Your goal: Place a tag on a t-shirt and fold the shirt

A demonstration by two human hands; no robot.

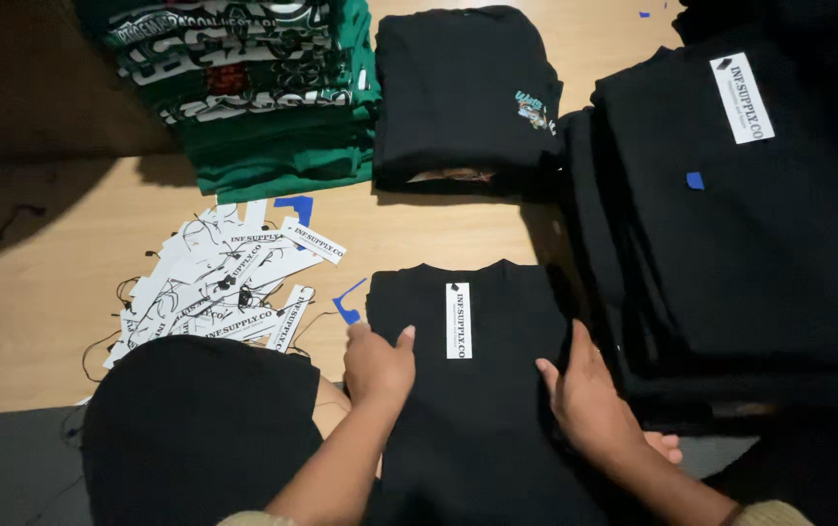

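- Broadly, across the bench (39, 321): crowded on nearly every side, so hardly any room to slide cloth about without dragging a neighbour along.
- On the right, the tall black stack (760, 244): just beside the right hand (589, 404); liable to slump toward the near edge if bumped by a wrist or elbow.
- At the far side, the green stack (273, 146): well apart from both hands; ragged at its edges, so prone to leaning if jolted through the bench.
- Near the front edge, the folded black shirt (497, 390): lying flat between the heap of white tags (214, 292) and the black stack, collar end away from the person; apt to skew or lose its fold if pressed harder from one side than the other.
- That heap of white tags: loose, with thin strings tangled through it; easily snagged by a forearm and scattered or swept off the bench.
- The left hand (377, 365): open and flat, fingertips resting on the shirt's left edge, gripping nothing.
- The right hand: open as well, laid along the shirt's right edge, holding nothing; could rumple the cloth if shoved inward.
- The long white tag (459, 320): lying lengthwise just below the collar; fastened or merely laid there, impossible to tell; might slip or crease under a passing palm.
- The blue scrap (349, 310): just beside the shirt's left corner; could end up trapped beneath the cloth.
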